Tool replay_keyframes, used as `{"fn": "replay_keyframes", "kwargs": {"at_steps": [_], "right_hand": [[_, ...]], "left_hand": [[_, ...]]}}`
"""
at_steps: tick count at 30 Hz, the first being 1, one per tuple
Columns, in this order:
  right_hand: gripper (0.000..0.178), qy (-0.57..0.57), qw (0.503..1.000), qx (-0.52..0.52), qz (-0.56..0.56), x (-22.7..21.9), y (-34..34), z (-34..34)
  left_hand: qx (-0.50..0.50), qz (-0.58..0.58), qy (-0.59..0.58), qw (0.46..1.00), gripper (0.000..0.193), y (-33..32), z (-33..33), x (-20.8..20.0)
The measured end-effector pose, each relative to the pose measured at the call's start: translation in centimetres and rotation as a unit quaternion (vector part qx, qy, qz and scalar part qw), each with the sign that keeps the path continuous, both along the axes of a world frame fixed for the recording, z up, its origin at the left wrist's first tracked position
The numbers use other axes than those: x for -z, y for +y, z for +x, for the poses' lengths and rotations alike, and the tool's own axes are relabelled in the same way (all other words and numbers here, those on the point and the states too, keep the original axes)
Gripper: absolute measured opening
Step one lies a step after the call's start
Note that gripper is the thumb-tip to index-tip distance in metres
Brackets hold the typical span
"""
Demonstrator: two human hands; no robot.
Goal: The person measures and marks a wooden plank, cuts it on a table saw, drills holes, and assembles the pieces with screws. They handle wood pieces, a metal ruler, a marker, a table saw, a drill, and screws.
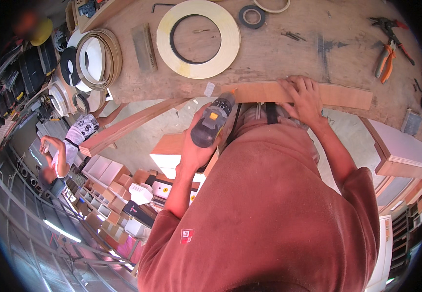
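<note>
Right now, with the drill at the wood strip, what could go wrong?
The wood strip could twist or slip: only the right hand visibly steadies it. The drill, in the left hand, sits by the strip's left end, so the wood might split there.

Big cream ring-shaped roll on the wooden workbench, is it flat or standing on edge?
Flat: the cream roll shows its broad face, with the workbench visible through its hole.

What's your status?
Left hand: gripping drill, tip near left end of strip. Right hand: on strip. Strip: along bench edge. Roll beyond; no obstruction visible at drill tip.
</note>
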State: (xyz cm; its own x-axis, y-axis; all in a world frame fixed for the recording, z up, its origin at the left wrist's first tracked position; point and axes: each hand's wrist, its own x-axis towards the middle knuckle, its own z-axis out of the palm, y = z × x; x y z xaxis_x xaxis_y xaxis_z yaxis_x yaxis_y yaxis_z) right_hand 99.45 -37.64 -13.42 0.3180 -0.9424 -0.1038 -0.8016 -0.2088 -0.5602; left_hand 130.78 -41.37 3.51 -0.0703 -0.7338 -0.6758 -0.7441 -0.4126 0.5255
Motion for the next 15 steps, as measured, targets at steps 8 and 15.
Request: {"fn": "replay_keyframes", "kwargs": {"at_steps": [8,15], "right_hand": [[0.076,-0.007,1.0,-0.007,0.003,0.4,0.2,-0.1],[0.079,-0.011,1.0,-0.005,0.008,0.7,0.4,-0.1]], "left_hand": [[0.087,0.066,-0.045,0.993,0.073,-3.7,-1.0,-1.4],[0.116,0.1,-0.067,0.986,0.076,-5.3,-1.5,-1.7]]}}
